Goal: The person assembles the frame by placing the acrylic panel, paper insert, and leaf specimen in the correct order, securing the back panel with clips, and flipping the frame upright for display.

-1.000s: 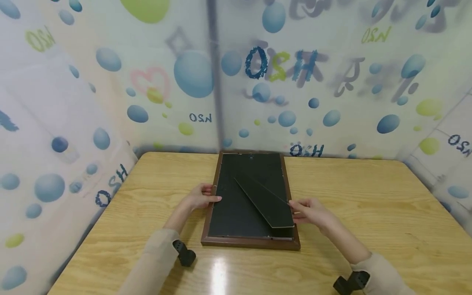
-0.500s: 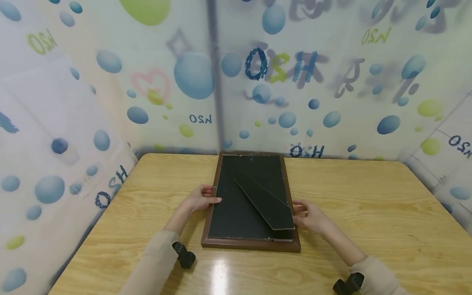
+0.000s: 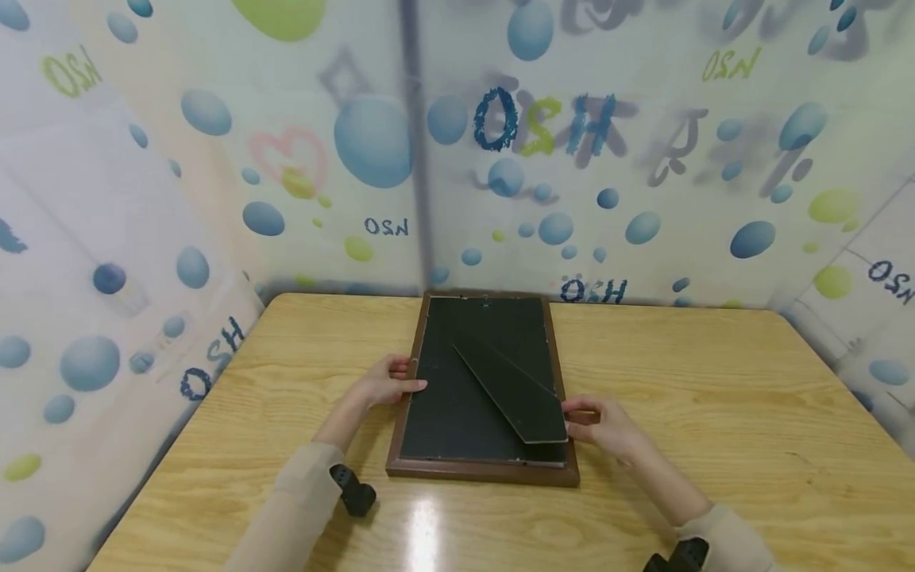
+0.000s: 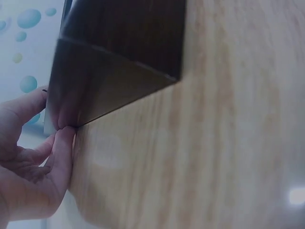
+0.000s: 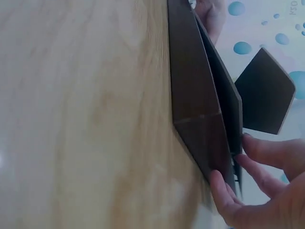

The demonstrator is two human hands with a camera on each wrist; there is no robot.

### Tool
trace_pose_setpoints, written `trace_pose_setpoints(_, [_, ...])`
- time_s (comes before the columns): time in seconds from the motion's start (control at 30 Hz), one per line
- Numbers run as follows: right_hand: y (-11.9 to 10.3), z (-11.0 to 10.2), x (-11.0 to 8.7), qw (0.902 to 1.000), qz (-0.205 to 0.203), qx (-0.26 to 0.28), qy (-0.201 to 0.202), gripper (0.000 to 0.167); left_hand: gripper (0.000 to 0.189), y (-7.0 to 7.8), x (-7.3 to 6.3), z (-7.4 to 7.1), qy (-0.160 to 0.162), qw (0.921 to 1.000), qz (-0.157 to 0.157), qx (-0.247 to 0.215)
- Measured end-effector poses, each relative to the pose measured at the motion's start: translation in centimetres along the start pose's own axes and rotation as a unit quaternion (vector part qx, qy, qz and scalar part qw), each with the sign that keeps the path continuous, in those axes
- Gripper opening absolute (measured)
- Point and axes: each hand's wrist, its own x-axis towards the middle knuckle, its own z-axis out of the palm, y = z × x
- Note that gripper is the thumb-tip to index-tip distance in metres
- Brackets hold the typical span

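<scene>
A brown picture frame (image 3: 482, 473) lies face down, its black backing board (image 3: 450, 425) upward. On the board, a black easel stand (image 3: 516, 397) slants out toward the near right corner, its free end raised. My left hand (image 3: 386, 383) grips the frame's left edge, thumb over the top and fingers against the side. At the right edge, my right hand (image 3: 604, 425) holds the frame beside the stand's free end. The right wrist view shows the thumb at the backing board (image 5: 231, 102) and a finger against the frame's side (image 5: 198, 88). Small metal tabs (image 5: 234, 167) show near the fingertips.
Under the frame is a light wooden table (image 3: 686, 373), whose far edge meets a fabric wall (image 3: 608, 79) printed with blue and green bubbles. More of that printed fabric stands at the left and right. A black wrist camera (image 3: 353, 490) sits on the left sleeve.
One second ago my right fingers were at the stand's right corner; now they are slightly lower, at the frame's right edge. The left hand keeps its grip, and the frame stays in place.
</scene>
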Motion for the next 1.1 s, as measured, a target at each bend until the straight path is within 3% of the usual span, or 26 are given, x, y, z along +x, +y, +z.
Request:
trace_pose_setpoints(0.23, [0.2, 0.6, 0.2, 0.9987, 0.045, 0.018, 0.017, 0.039, 0.065, 0.0, -0.1, -0.5, -0.005, 0.9999, 0.001, 0.013])
trace_pose_setpoints(0.5, [0.5, 0.0, 0.4, 0.9991, 0.013, -0.027, -0.03, 0.039, 0.066, -0.4, 0.2, -0.6, -0.012, 0.9998, -0.019, 0.004])
trace_pose_setpoints(0.63, [0.8, 0.2, 0.5, 0.9957, -0.024, -0.088, -0.014, 0.034, 0.065, -0.5, 0.3, -0.5, -0.009, 0.9998, -0.02, 0.002])
trace_pose_setpoints(0.73, [0.9, 0.6, 0.7, 0.9851, -0.063, -0.158, 0.023, 0.025, 0.066, -0.3, 0.2, -0.4, -0.012, 0.9998, -0.015, 0.001])
trace_pose_setpoints(0.83, [0.7, 0.7, 0.7, 0.9757, -0.07, -0.202, 0.047, 0.017, 0.065, -0.2, 0.2, -0.2, -0.015, 0.9998, -0.012, -0.002])
trace_pose_setpoints(1.1, [-1.4, 0.5, 1.2, 0.9758, 0.006, -0.214, 0.047, 0.028, 0.064, 0.2, 0.1, -0.2, -0.015, 0.9998, -0.009, -0.003])
